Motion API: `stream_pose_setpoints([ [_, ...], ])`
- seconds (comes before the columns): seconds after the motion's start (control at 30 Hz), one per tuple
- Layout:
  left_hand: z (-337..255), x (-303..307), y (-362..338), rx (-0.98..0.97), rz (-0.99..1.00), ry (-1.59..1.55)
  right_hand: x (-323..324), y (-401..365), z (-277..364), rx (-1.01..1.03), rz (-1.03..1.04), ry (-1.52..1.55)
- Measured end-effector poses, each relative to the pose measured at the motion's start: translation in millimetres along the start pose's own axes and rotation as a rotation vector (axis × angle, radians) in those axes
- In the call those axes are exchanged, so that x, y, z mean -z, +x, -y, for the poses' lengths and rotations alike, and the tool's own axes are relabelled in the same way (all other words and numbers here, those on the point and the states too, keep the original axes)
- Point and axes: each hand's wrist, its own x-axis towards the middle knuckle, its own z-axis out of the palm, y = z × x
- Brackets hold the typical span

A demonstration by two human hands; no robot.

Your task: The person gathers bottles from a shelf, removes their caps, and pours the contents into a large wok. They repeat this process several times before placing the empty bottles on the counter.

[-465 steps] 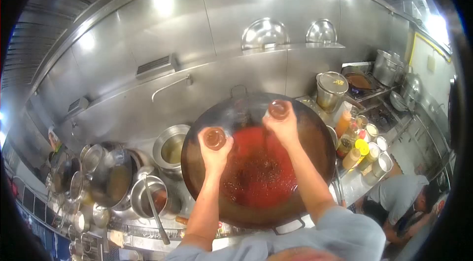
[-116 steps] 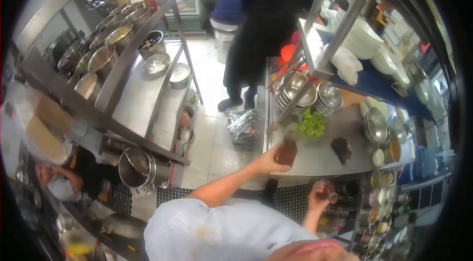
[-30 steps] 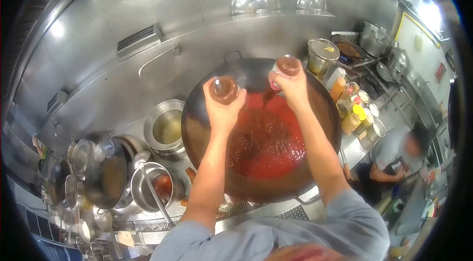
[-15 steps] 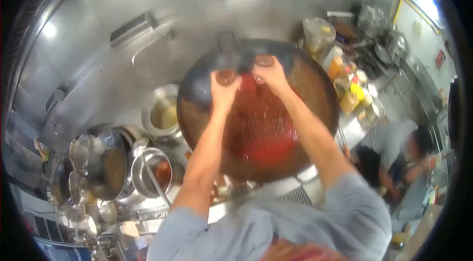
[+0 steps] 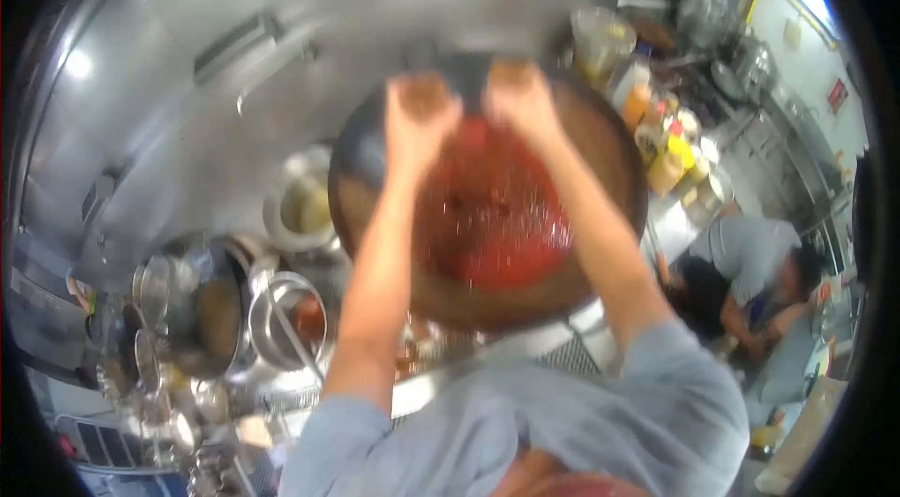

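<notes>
My left hand [image 5: 417,136] is wrapped around a brown bottle [image 5: 425,96] above the far left part of a large dark wok [image 5: 487,309]. A second brown bottle [image 5: 512,75] is gripped in my right hand [image 5: 523,112], a little to the right and farther back. Both bottles show a round brown end facing up, blurred by motion, and their lower parts are hidden by my hands. Below them, red liquid [image 5: 511,258] with a shiny surface and darker patches lies in the wok.
Left of the wok stands a steel pot [image 5: 305,206] of pale liquid, with a pot holding a ladle [image 5: 291,328] nearer me. Bottles and tubs [image 5: 670,159] crowd the right side. A person in grey [image 5: 745,258] bends at the lower right.
Both hands have moved slightly farther away, with the bottles still in them and more blurred. The camera view has shifted a little.
</notes>
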Motion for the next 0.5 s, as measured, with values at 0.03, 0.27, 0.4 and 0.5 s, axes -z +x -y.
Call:
stream_pose_setpoints([
  [0.03,-34.8,5.3,-18.9,0.080,0.013,-0.039,-2.8,-15.9,35.0,0.057,-0.038,0.041],
  [0.27,42.4,-1.9,-41.9,0.243,-0.064,0.102,-12.6,-47.7,-35.4,-0.206,-0.062,0.078],
  [0.4,44.3,2.8,-19.8,-0.239,0.006,0.044,-12.7,-41.6,-9.2,0.062,-0.015,0.049],
  [0.5,-58.6,6.6,-1.4,-0.048,-0.057,-0.055,-8.8,-24.1,81.0,0.138,-0.081,0.101],
])
